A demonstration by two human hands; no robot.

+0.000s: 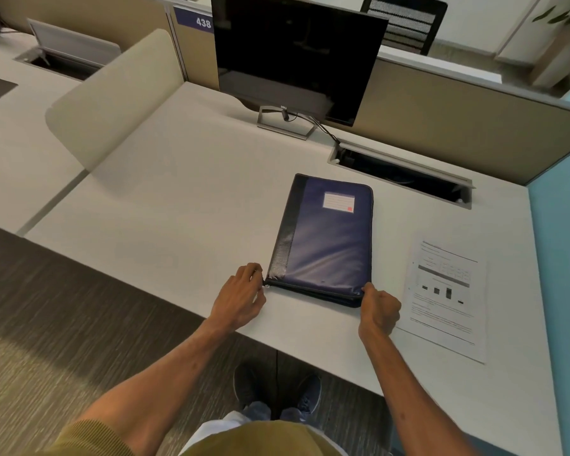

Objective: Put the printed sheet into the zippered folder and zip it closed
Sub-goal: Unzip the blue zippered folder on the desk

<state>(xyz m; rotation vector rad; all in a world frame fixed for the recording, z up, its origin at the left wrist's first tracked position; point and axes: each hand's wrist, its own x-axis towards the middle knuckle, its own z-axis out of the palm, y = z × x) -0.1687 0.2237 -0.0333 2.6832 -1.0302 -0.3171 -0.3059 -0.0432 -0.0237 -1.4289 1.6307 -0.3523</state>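
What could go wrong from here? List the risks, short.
1. The folder lies near the desk edge; if the right hand loses its corner grip as the left hand works the zip, it may slide off.
2. The loose sheet lies beside the right hand; a forearm or the shifting folder could sweep it off.

White desk, monitor — beige partitions, carpet

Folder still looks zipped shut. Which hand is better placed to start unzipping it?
Left. The left hand has its fingers right at the zipper pull on the near left corner of the folder, while the right hand grips the near right corner, likely steadying it.
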